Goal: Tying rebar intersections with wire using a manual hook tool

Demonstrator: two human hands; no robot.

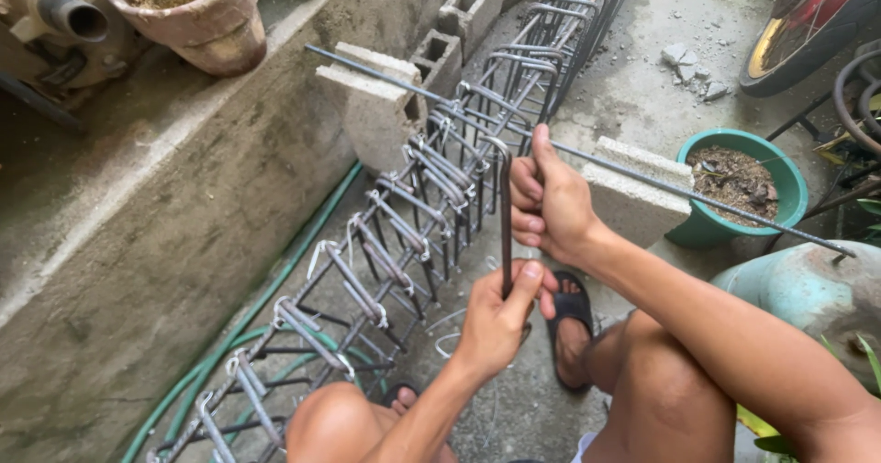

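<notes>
While the right hand grips the rebar cage, the left hand's grip closes on a hooked rod.

Clay flowerpot, green hose, teal pot

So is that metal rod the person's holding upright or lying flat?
Upright. The hooked metal rod runs vertically between the hands: the right hand grips near its bent top, the left hand holds its lower end, beside the rebar cage.
</notes>
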